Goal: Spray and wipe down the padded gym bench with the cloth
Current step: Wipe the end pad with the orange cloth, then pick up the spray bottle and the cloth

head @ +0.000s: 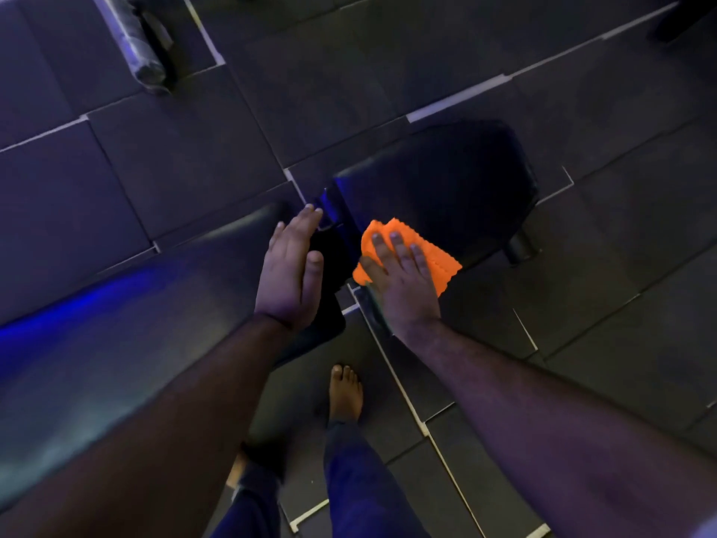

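The padded bench's dark seat pad (446,188) sits right of the frame's centre, its long back pad (116,324) running to the lower left. Your right hand (399,281) lies flat with fingers spread, pressing the orange cloth (430,254) onto the seat pad's near edge. Your left hand (289,273) is open, fingers straight, holding nothing, over the back pad's end; a bare foot (345,394) stands on the tiled floor (388,52) below.

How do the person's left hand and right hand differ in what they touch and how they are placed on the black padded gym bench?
The right hand presses flat on a crumpled orange cloth; the left hand holds nothing. The right hand lies palm down with fingers spread, whereas the left hand stands on edge, fingers together. The right hand is at the seat pad, the left at the longer back pad. Both are bare, with fingers extended.
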